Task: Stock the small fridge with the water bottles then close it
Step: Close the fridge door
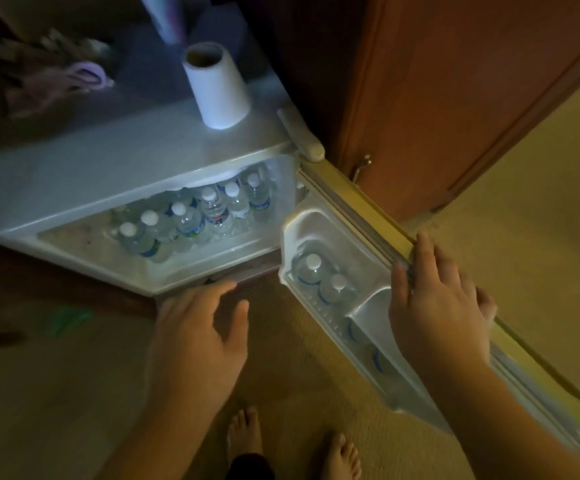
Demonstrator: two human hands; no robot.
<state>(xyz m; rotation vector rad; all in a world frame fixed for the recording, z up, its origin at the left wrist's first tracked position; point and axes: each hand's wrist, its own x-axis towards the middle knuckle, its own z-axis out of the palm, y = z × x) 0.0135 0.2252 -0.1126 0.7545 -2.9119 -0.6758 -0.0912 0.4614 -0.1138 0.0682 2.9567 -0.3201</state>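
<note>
The small white fridge (108, 174) stands open, seen from above. Several water bottles (191, 220) with white caps stand inside its compartment. Its door (358, 209) swings out to the right, and two more bottles (323, 278) stand in the door shelf. My right hand (437, 306) grips the top edge of the door, fingers curled over it. In front of the fridge's lower edge, my left hand (198, 337) hovers with relaxed fingers and holds nothing.
A paper towel roll (217, 84) stands upright on top of the fridge. Blurred cloth items (56, 74) lie at the back left. A wooden cabinet (455, 81) stands right behind the door. My bare feet (292, 441) are on the carpet below.
</note>
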